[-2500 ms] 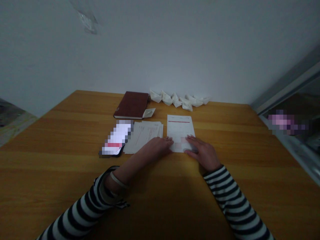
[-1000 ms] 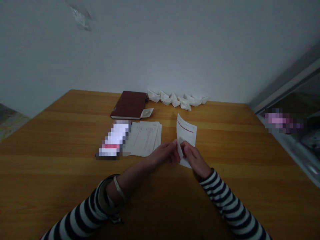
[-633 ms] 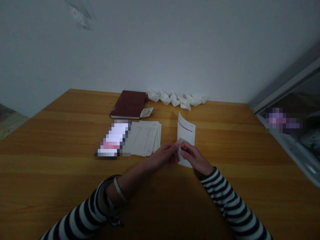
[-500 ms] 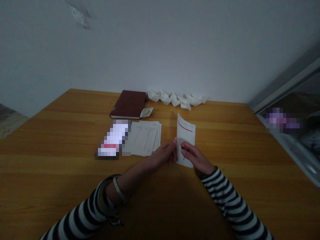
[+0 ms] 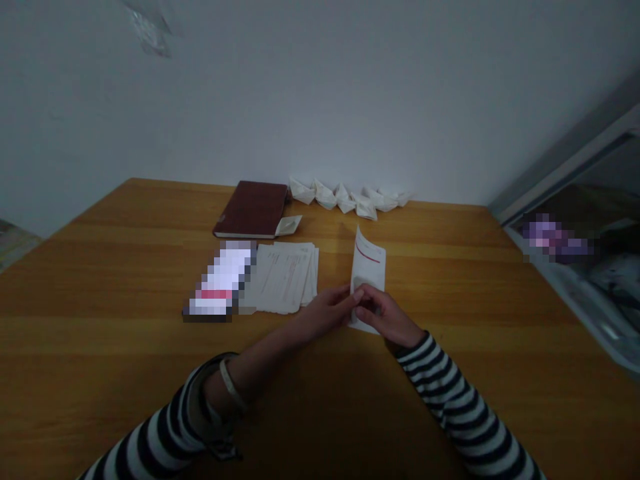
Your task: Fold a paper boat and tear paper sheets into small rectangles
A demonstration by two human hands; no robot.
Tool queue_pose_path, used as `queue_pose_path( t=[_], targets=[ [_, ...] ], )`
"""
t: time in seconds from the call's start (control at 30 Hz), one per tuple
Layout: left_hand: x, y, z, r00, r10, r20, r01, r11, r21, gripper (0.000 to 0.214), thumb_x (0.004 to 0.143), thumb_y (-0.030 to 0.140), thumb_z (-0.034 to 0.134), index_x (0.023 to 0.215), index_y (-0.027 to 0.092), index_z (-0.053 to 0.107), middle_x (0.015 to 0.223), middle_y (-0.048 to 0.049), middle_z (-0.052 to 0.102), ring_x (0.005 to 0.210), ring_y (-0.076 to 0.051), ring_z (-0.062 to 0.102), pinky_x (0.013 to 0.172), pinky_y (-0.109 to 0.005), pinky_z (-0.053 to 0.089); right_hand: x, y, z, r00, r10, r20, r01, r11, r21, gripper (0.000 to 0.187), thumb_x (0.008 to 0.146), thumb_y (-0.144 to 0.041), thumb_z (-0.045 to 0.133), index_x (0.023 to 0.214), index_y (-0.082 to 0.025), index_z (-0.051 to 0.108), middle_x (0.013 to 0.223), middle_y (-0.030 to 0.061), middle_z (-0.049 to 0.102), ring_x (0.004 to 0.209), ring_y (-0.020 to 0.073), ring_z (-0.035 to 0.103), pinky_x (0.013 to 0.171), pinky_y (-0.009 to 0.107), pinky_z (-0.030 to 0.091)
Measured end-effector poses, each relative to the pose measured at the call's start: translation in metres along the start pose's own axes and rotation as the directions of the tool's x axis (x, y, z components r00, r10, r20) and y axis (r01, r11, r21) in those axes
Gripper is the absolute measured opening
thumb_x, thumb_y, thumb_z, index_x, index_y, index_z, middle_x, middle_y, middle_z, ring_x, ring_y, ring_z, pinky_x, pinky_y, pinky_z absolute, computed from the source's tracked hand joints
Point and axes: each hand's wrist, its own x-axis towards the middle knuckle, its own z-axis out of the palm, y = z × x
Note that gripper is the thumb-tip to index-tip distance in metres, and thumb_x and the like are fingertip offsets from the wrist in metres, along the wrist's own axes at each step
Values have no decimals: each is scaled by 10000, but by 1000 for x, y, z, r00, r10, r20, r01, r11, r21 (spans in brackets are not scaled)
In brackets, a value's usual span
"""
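A white sheet of paper with a red line near its top stands tilted up off the wooden table. My left hand pinches its lower left edge with closed fingers. My right hand is closed on the same lower part, thumb and fingers pressed on the paper close to the left fingertips. Both sleeves are black and white striped. A bracelet sits on my left wrist.
A stack of printed paper sheets lies left of my hands, with a blurred phone beside it. Behind are a dark red notebook, a small folded paper and a row of several folded white paper shapes by the wall.
The sheet lay flat under both hands 2.5 s ago; now its far end is lifted and both hands pinch its near edge. The hands have drawn closer together.
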Motion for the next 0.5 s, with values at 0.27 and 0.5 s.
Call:
queue_pose_path(
  t=[0.27,0.5],
  targets=[
    [-1,2,-6,993,111,48,-117,984,136,376,947,460,405,966,154,624,714,-2,580,671,-157,514,667,-267,442,-1,0,-3,997,50,-52,-53,997,-57,296,839,-462,653,929,-192,571,853,5,611,779,143,586,702,259,487],
    [-5,-2,-14,969,125,-213,8,846,533,561,875,253,482,1415,150,369,1085,-133,659,952,-277,638,856,-383,464,0,6,3,966,-22,-258,-52,960,-275,220,881,-382,585,778,-187,583,651,-36,561,590,117,544,544,216,441]
  ],
)
